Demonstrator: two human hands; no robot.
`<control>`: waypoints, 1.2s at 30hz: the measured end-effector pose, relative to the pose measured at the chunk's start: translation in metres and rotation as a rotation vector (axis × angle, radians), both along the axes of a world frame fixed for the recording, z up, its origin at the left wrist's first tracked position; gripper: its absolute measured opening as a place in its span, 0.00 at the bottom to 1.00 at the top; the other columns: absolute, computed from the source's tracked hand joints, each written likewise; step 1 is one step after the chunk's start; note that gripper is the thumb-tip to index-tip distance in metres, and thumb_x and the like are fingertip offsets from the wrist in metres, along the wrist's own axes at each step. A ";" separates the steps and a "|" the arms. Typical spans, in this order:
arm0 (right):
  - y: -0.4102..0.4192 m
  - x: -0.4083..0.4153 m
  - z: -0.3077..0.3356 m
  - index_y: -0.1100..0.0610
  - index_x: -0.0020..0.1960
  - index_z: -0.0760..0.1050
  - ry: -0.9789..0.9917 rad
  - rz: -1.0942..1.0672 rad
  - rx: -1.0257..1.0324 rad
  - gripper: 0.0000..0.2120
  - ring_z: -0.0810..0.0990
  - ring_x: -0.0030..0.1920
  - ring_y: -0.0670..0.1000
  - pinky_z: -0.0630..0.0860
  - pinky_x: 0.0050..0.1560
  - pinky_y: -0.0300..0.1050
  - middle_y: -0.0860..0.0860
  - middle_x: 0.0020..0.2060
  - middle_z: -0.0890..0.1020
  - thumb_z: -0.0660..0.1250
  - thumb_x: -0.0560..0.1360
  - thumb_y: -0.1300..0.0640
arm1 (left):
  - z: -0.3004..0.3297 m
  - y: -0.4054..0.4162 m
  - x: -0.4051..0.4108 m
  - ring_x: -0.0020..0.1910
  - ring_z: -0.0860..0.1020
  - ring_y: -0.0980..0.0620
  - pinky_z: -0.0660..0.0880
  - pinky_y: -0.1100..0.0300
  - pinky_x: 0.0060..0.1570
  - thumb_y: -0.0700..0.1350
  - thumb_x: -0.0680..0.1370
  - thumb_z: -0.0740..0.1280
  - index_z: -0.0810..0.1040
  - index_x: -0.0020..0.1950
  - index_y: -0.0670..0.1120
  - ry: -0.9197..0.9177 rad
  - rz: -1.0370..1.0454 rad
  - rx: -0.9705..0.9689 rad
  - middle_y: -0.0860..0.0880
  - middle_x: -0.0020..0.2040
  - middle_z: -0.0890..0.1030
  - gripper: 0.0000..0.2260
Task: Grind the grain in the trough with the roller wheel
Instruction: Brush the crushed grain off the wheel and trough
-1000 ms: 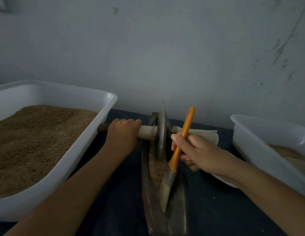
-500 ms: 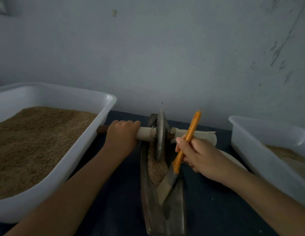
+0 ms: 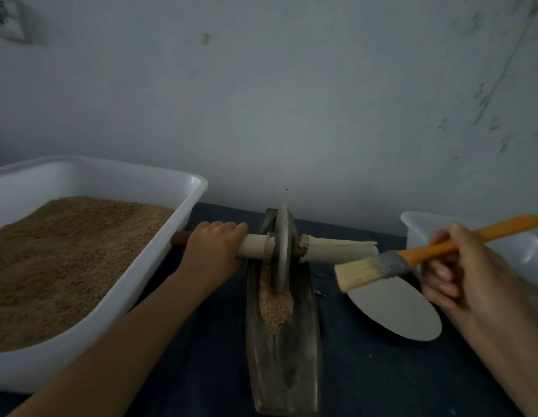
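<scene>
A narrow dark metal trough runs toward me at the table's middle, with a small heap of tan grain in its far half. A grey roller wheel stands upright in the far end, on a pale axle handle that crosses the trough. My left hand grips the axle's left side. My right hand holds an orange-handled brush lifted to the right of the trough, bristles pointing left over a plate.
A large white tub full of brown grain fills the left. A smaller white tub sits at the right edge. A white plate lies between trough and right tub. A grey wall stands close behind.
My right hand has pulled the brush out of the trough and swung it to the right, above the plate. My left hand has stayed on the axle.
</scene>
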State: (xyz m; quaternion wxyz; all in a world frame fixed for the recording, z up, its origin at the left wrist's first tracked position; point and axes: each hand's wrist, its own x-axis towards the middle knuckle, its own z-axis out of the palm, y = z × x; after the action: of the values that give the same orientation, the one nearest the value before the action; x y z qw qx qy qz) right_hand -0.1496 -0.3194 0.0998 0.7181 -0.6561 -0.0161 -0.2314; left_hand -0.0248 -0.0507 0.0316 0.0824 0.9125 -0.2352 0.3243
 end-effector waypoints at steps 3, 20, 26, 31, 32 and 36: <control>-0.007 -0.007 0.007 0.49 0.31 0.75 -0.045 -0.034 0.024 0.23 0.60 0.18 0.42 0.59 0.19 0.30 0.46 0.20 0.64 0.52 0.81 0.50 | -0.001 0.004 -0.016 0.36 0.78 0.45 0.73 0.53 0.36 0.42 0.60 0.79 0.77 0.43 0.43 -0.043 -0.048 -0.012 0.45 0.38 0.80 0.16; -0.004 -0.012 0.027 0.54 0.37 0.69 -0.182 -0.100 0.001 0.17 0.61 0.20 0.42 0.59 0.20 0.31 0.45 0.20 0.65 0.51 0.82 0.52 | -0.010 0.015 -0.064 0.34 0.76 0.47 0.72 0.56 0.35 0.39 0.56 0.80 0.78 0.43 0.45 -0.103 -0.091 -0.094 0.49 0.38 0.79 0.19; 0.009 0.036 0.041 0.50 0.40 0.75 -0.166 -0.084 -0.484 0.11 0.72 0.26 0.45 0.71 0.26 0.39 0.47 0.25 0.74 0.59 0.79 0.56 | -0.009 0.019 -0.077 0.34 0.76 0.48 0.73 0.56 0.35 0.39 0.54 0.81 0.79 0.43 0.45 -0.113 -0.099 -0.076 0.49 0.38 0.79 0.20; 0.041 0.088 0.033 0.51 0.43 0.80 0.007 -0.009 -0.746 0.09 0.82 0.32 0.47 0.80 0.37 0.41 0.48 0.31 0.83 0.62 0.77 0.58 | -0.011 0.019 -0.080 0.34 0.77 0.48 0.71 0.56 0.36 0.39 0.51 0.82 0.80 0.43 0.47 -0.118 -0.080 -0.042 0.51 0.38 0.79 0.23; 0.047 0.096 0.029 0.51 0.43 0.80 0.030 -0.003 -0.823 0.10 0.82 0.34 0.47 0.80 0.40 0.43 0.48 0.33 0.83 0.61 0.78 0.56 | -0.012 0.020 -0.080 0.34 0.77 0.48 0.69 0.57 0.37 0.40 0.50 0.82 0.79 0.43 0.47 -0.119 -0.075 -0.030 0.51 0.38 0.79 0.24; 0.066 0.115 0.017 0.59 0.45 0.81 0.030 -0.029 -1.012 0.16 0.82 0.37 0.50 0.80 0.46 0.51 0.53 0.35 0.83 0.58 0.79 0.52 | -0.015 0.021 -0.076 0.34 0.77 0.48 0.64 0.56 0.38 0.41 0.50 0.82 0.74 0.46 0.49 -0.128 -0.082 -0.021 0.50 0.39 0.80 0.29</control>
State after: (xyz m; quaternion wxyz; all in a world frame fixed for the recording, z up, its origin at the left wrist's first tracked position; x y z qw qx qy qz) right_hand -0.0347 -0.2531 0.1170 0.3070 -0.9253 -0.1069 -0.1952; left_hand -0.1003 -0.0301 0.0170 0.0902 0.8786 -0.2737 0.3808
